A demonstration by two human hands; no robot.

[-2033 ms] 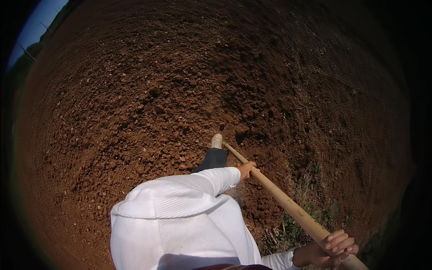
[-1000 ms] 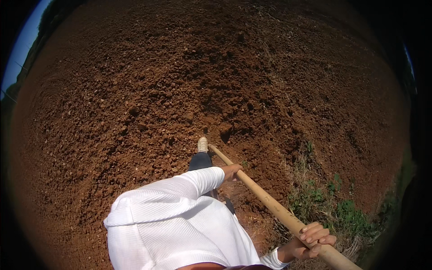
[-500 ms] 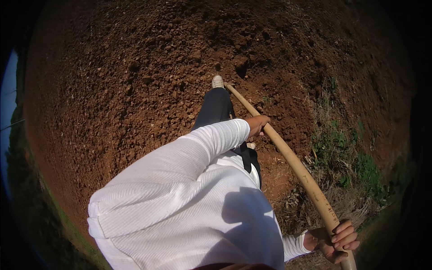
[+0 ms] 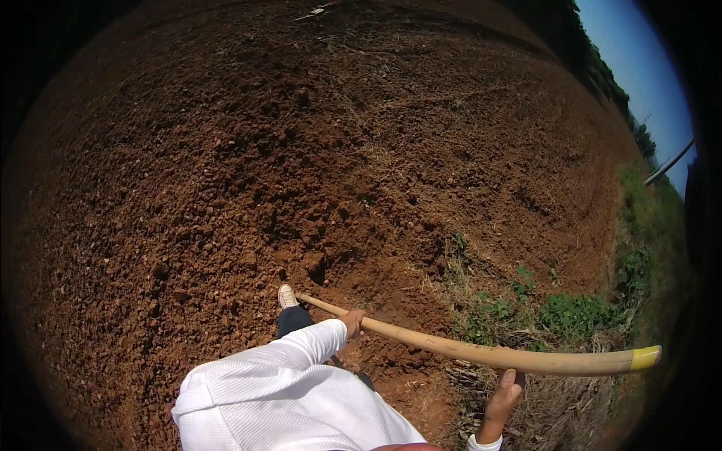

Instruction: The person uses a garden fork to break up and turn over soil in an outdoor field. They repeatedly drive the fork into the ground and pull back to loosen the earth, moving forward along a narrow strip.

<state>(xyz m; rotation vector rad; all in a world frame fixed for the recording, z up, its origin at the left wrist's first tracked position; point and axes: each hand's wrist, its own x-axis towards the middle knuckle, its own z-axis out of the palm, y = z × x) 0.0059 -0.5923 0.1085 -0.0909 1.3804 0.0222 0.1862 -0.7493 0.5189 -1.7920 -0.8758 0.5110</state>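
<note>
A long, pale wooden tool handle slants from beside my shoe to the right, ending in a yellow band. My left hand is closed around its lower part, the arm reaching across my front. Farther up, near the thick end, my right hand grips it from below; the thumb shows, while the fingers are largely hidden behind the wood. Whatever sits at the low end of the handle cannot be made out against the soil.
Loose, cloddy red-brown soil spreads ahead and to the left. My light shoe stands on it. Green weeds and dry grass lie under and beside the handle at right. A pole rises at the far right edge.
The view has tilted up and turned, bringing sky and field edge in at right. The handle now lies flatter across the picture, its yellow-banded end visible. Both hands stay on it.
</note>
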